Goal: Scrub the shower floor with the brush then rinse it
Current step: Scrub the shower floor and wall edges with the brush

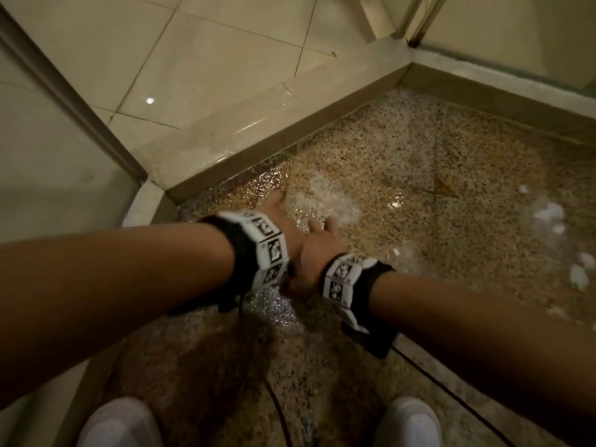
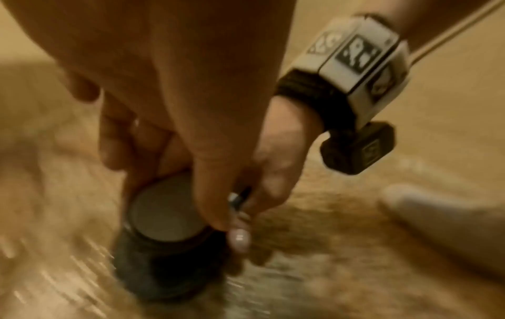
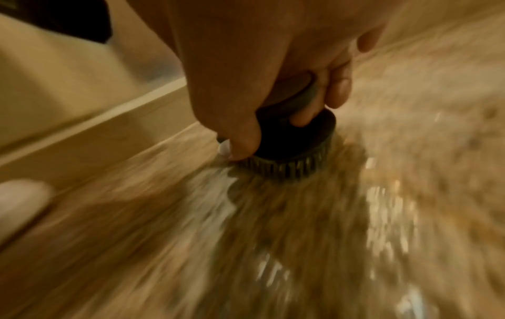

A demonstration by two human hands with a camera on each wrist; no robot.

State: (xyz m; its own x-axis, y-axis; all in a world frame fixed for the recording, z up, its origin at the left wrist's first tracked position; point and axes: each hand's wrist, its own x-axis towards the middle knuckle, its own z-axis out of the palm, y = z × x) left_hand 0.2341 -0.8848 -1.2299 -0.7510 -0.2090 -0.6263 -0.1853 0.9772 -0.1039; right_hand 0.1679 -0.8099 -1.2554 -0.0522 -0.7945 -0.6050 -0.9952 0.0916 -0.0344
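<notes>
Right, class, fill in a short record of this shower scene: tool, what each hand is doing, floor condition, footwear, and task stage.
Tool: round black scrub brush, bristles down on the floor
Right hand: grips the brush handle from above
Left hand: curled over the brush top alongside the right hand
Floor: speckled shower floor, wet, with white foam ahead of the hands
Footwear: white shoes on the floor
Stage: scrubbing; foam not yet rinsed away
</notes>
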